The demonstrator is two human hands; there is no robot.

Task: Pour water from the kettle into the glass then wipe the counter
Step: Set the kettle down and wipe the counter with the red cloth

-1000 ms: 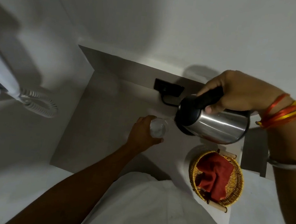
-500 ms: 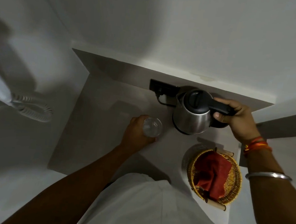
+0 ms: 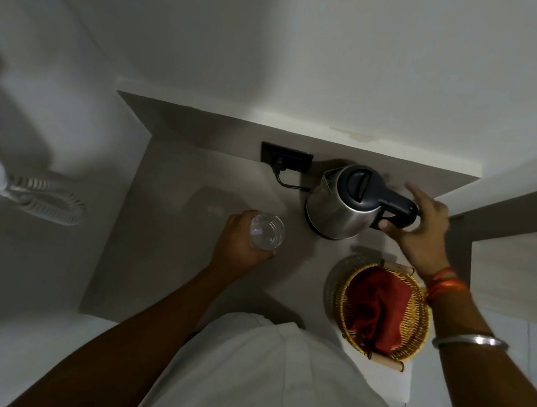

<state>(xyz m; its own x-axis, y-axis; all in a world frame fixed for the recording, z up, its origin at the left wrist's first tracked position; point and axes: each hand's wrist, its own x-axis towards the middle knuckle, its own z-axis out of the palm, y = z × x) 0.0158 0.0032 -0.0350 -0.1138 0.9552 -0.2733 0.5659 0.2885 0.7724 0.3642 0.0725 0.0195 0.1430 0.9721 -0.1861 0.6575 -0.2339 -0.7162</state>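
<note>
Nearest, at the worktop's (image 3: 175, 193) front right: wicker basket (image 3: 412, 331) holding a red cloth (image 3: 379, 304). Left hand (image 3: 239, 243) wrapped around the clear glass (image 3: 267, 231), which stands upright mid-worktop. Beyond, to the right: steel kettle (image 3: 339, 207) upright on its base, black lid shut. Right hand (image 3: 423, 229) at the kettle handle with fingers spread open, thumb touching the handle's underside. Farthest: black wall socket (image 3: 287, 155), cord running to the kettle
</note>
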